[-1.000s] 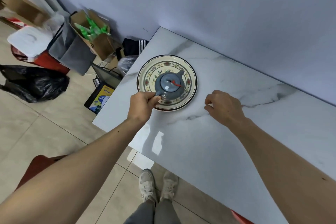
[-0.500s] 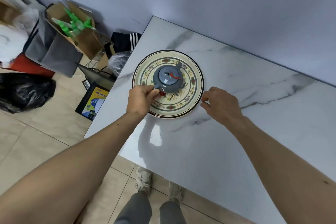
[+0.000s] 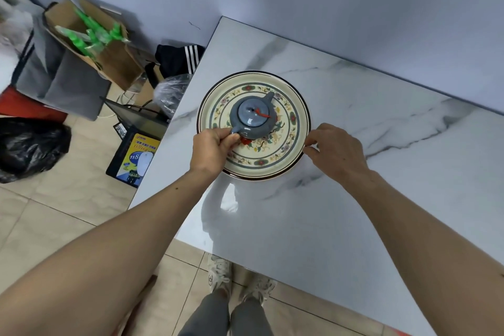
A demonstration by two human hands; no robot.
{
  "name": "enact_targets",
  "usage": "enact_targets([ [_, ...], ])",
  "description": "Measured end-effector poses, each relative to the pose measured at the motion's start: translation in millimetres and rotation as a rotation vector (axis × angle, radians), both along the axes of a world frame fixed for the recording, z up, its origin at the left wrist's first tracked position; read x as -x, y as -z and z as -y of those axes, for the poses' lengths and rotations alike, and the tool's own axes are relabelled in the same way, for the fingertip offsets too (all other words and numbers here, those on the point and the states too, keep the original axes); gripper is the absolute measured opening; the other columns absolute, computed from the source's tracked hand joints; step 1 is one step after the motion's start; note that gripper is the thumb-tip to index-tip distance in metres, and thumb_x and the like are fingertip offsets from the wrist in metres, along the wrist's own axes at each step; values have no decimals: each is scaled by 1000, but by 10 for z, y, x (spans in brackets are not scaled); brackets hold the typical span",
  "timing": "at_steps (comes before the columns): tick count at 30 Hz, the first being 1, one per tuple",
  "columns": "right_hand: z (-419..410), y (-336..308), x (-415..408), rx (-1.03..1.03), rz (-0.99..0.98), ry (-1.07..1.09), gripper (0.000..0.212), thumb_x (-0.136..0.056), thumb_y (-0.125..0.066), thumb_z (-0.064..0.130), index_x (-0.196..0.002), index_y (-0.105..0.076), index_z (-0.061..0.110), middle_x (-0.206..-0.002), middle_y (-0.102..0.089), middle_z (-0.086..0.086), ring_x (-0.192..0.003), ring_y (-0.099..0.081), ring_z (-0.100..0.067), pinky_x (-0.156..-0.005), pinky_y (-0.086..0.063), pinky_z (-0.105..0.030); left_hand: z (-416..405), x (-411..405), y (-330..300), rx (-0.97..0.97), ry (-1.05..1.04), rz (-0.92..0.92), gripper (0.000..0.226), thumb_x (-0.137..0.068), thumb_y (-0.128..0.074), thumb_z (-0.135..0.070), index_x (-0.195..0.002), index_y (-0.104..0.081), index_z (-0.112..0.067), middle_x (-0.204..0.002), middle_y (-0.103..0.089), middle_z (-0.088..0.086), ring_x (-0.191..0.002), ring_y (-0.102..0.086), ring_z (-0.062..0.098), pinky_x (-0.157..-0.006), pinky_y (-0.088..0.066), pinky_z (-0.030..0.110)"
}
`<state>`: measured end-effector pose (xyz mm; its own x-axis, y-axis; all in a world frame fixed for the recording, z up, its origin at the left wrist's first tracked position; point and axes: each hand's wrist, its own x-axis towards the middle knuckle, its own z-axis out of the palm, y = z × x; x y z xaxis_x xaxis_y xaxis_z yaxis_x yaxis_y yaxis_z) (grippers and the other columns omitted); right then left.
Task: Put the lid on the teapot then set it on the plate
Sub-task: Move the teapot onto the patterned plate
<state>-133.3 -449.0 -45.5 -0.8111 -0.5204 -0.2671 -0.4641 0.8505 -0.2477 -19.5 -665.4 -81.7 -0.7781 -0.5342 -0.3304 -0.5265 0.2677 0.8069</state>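
A small grey-blue teapot (image 3: 252, 117) stands in the middle of a round cream plate (image 3: 296, 120) with a floral band and a dark rim. Its lid (image 3: 252, 113) sits on top, with a red cord across it. The spout points away toward the wall. My left hand (image 3: 211, 150) grips the teapot's handle at the plate's near-left side. My right hand (image 3: 338, 151) rests on the marble table (image 3: 354, 213) with curled fingers, fingertips touching the plate's right rim and holding nothing.
The table's left edge runs just left of the plate, its near edge above my shoes (image 3: 240, 278). On the floor to the left lie a cardboard box (image 3: 109, 54), a grey bag (image 3: 62, 76), a black plastic bag (image 3: 27, 147) and a printed box (image 3: 136, 155). A wall backs the table.
The view has shifted, so the plate sits more central. My left hand keeps its grip on the teapot handle. My right hand has moved in from the table to the plate's right rim.
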Motion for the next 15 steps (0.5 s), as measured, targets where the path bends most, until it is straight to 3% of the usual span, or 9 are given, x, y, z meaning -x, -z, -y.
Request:
enact_targets([
  [15, 22, -13, -43, 31, -13, 11, 10, -87, -64, 25, -88, -72, 18, -95, -66, 2, -84, -63, -22, -64, -39, -28, 5, -114, 119, -30, -9, -16, 16, -89, -64, -13, -92, -76, -2, -84, -76, 19, -86, -72, 34, -86, -58, 51],
])
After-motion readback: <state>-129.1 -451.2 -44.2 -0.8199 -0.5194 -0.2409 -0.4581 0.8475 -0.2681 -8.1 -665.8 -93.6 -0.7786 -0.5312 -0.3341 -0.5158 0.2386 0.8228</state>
